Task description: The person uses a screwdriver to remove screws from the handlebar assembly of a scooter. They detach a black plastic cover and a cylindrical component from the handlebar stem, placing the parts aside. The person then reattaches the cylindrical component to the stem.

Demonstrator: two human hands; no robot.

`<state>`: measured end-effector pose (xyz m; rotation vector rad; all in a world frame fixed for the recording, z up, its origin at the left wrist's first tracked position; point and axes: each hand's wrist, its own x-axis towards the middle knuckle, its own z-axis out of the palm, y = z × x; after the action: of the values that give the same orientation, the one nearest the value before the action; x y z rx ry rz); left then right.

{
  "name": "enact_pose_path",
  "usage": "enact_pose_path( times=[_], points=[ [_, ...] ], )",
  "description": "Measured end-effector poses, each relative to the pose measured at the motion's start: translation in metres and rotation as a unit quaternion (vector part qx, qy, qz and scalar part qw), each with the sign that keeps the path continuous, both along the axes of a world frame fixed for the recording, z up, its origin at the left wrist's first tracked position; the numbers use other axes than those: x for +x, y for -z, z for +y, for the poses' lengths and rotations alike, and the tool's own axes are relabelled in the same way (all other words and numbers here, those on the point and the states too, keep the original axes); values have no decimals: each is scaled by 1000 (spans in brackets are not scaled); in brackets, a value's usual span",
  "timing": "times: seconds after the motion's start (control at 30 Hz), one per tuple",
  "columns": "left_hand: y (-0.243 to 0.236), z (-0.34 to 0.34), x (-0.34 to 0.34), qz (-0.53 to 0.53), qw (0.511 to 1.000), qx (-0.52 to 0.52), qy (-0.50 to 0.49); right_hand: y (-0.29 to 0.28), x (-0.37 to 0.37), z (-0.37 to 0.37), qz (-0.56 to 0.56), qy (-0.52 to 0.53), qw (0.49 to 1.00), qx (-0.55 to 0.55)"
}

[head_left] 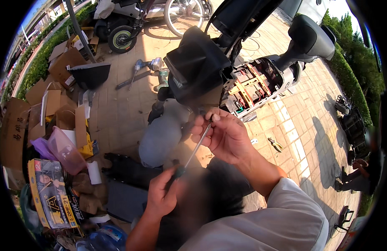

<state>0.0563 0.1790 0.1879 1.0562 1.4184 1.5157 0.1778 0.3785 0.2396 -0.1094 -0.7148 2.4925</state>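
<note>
My left hand (163,193) is closed round the dark handle of a screwdriver (197,146), whose thin metal shaft points up and to the right. At the shaft's tip, my right hand (229,140) pinches a small dark piece between thumb and fingers; it is too small to name. Just beyond my right hand stands an electric scooter (197,71) with black body panels. Its open compartment (252,87) shows dark batteries, yellow straps and red and green wires. A rounded grey panel or cover (163,136) lies to the left of the screwdriver.
Pliers (276,144) lie on the paving at right. A cordless drill (149,65) rests beyond the grey cover. Cardboard boxes (64,65), a pink plastic bin (67,150) and a printed carton (51,194) crowd the left. Another person (361,171) is at far right.
</note>
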Motion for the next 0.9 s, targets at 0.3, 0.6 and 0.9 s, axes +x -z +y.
enact_pose_path(
  times=[0.3,0.6,0.9],
  points=[
    [-6,1,7,-120,992,-47,12,7,4,3,10,-1,1000,18],
    [-11,7,10,-161,987,-26,-7,8,-4,9,-1,-38,998,56],
    [-108,-1,-13,-133,989,-32,-52,-97,-40,-16,-12,-40,999,-11]
  ],
)
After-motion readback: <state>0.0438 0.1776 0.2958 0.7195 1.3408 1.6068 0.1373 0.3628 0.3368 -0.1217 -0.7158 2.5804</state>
